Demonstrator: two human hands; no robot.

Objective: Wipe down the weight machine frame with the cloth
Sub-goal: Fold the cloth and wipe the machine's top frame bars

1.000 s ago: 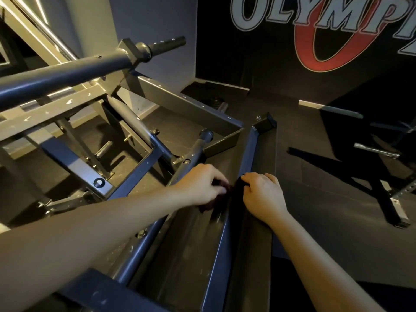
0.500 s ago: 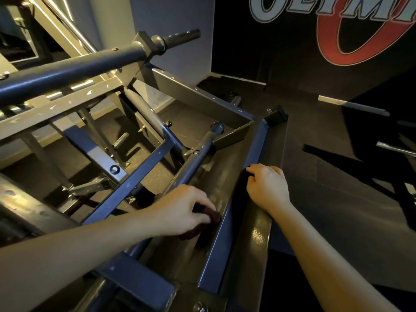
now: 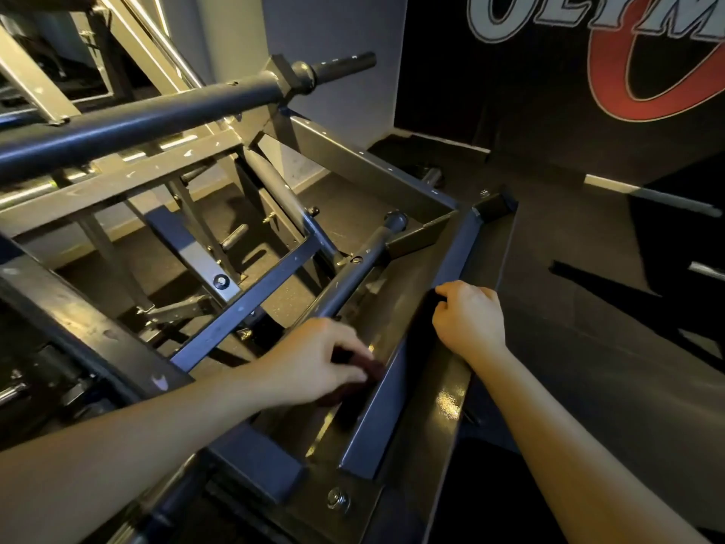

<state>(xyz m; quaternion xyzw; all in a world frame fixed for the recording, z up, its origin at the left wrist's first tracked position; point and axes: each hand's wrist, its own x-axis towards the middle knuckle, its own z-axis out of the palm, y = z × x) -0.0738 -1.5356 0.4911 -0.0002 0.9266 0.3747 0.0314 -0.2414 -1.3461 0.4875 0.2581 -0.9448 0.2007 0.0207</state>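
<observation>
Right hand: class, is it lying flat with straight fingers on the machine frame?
No, the right hand has its fingers curled over the edge of the frame rail.

Weight machine frame (image 3: 243, 304) fills left and centre. Floor (image 3: 608, 367) to right. Banner (image 3: 549, 92) on wall (image 3: 321, 41) behind, upper right.

Long bar (image 3: 157, 119) crosses above frame at upper left, end pointing right.

Round tube (image 3: 353, 276) runs diagonally from centre toward lower left. Angled rail (image 3: 376, 426) lies just right of it, roughly parallel, with plate (image 3: 396, 292) between them.

Left hand (image 3: 321, 363) between tube and rail, over plate. Cloth (image 3: 365, 386) under its fingers, touching rail's inner side.

Right hand (image 3: 469, 321) farther up same rail, on top edge, fingers curled over it. Hands apart.

Bolt (image 3: 338, 498) just before rail's near end.
</observation>
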